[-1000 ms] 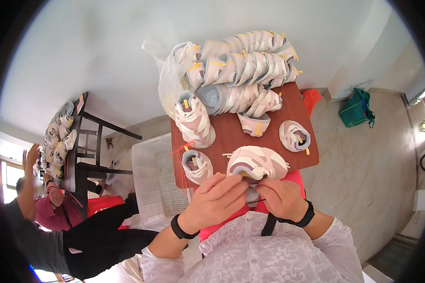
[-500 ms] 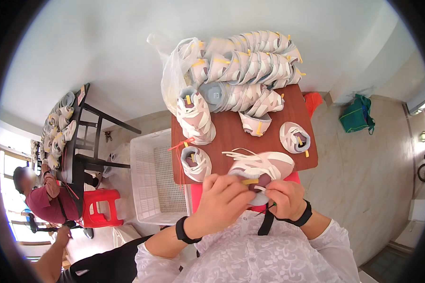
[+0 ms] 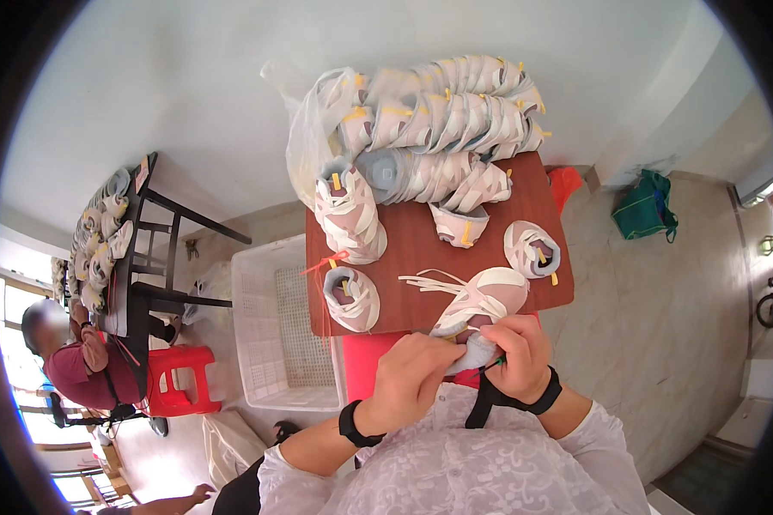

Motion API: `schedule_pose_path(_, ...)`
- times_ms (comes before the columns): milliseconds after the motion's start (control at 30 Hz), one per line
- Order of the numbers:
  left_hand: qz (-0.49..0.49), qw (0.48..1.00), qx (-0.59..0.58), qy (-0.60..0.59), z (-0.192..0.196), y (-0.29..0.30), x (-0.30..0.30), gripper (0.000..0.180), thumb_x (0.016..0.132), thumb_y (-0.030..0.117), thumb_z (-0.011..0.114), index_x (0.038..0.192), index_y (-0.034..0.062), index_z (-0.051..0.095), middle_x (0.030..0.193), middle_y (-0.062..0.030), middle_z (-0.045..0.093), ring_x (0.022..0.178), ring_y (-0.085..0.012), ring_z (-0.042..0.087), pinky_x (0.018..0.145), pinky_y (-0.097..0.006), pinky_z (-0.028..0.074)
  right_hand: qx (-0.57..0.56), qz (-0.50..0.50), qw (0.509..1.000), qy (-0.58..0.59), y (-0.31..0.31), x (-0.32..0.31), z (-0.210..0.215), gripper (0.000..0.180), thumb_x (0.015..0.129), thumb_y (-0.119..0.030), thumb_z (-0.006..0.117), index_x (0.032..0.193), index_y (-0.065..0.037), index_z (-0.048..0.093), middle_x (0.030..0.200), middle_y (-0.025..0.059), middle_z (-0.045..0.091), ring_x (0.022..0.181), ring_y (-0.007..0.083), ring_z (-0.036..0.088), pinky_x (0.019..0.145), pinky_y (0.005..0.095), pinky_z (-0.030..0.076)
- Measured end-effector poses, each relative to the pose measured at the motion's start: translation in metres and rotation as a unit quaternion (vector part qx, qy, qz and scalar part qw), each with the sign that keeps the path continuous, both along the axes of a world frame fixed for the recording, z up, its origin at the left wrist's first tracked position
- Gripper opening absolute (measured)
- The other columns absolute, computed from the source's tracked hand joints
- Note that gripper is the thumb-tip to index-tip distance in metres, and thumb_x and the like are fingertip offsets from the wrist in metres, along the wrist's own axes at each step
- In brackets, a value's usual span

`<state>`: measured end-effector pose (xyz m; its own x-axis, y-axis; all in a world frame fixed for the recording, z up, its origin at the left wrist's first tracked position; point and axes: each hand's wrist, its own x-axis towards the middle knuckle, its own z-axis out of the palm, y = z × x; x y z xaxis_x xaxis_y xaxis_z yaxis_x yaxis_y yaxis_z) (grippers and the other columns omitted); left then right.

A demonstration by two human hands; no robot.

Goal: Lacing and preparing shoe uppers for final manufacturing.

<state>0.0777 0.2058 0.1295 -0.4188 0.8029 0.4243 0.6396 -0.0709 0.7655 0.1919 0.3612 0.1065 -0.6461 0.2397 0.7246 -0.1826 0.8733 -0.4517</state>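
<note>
Beyond both hands spreads a red-brown table [image 3: 412, 249]. On its far part, rows of nested pale pink shoe uppers [image 3: 455, 120] are heaped; whether these are finished or waiting, I cannot tell. Left of the left hand stands a white basket [image 3: 258, 330], off the table.

The shoe upper being handled [image 3: 494, 292] lies between the two hands, toe pointing away from them. Ahead of the left hand sits a single laced upper [image 3: 352, 300]; another upper [image 3: 531, 249] rests ahead of the right hand.

The left hand [image 3: 416, 369] pinches the left side of the handled upper's grey collar; the right hand [image 3: 520, 352] grips its right side. This piece looks partway done: cream laces [image 3: 429, 283] cross its front, but their ends trail untied, ahead of the left hand. A tiny green thing [image 3: 500, 361] shows by the right fingertips, too small to identify.
</note>
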Motion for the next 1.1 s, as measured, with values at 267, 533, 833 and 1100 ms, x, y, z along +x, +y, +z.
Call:
schedule_pose_path(267,-0.048,0.986,-0.046,-0.153,0.009,0.002,-0.019,0.027,0.079,-0.008,0.067,0.104,0.0029,0.068,0.091,-0.0064,0.066,0.079,-0.014,0.061,0.063,-0.025,0.048,0.016,0.046,0.999,0.017,-0.004,-0.001,-0.006,0.047,0.06,0.006,0.067,0.106,-0.003,0.061,0.089,0.0086,0.058,0.068,0.0216,0.059,0.051,0.0304,0.047)
schedule_pose_path(533,-0.113,0.984,-0.136,-0.031,0.021,0.008,-0.027,0.022,0.069,-0.004,0.071,0.084,0.0069,0.059,0.085,-0.0039,0.058,0.079,-0.0224,0.052,0.069,-0.034,0.039,0.051,0.064,0.997,-0.014,-0.006,0.008,-0.017,0.05,0.061,0.003,0.067,0.11,-0.003,0.061,0.092,0.008,0.058,0.068,0.0208,0.059,0.05,0.0298,0.046)
schedule_pose_path(833,0.002,0.969,-0.062,0.24,0.002,0.005,-0.013,0.032,0.063,-0.002,0.067,0.089,0.0088,0.053,0.083,-0.0056,0.051,0.073,-0.0237,0.048,0.067,-0.036,0.032,-0.107,0.017,0.977,-0.185,-0.017,0.007,0.011,0.046,0.063,0.007,0.066,0.107,-0.004,0.062,0.091,0.0088,0.057,0.067,0.0247,0.061,0.054,0.033,0.048)
schedule_pose_path(1100,0.018,0.951,-0.024,0.308,-0.001,-0.001,-0.012,0.025,0.067,0.006,0.067,0.089,0.0072,0.055,0.088,-0.005,0.055,0.073,-0.0203,0.051,0.065,-0.035,0.033,-0.115,0.002,0.985,-0.128,-0.025,0.008,0.009,0.038,0.066,0.007,0.067,0.102,-0.004,0.061,0.089,0.0081,0.056,0.066,0.0239,0.06,0.053,0.0329,0.049)
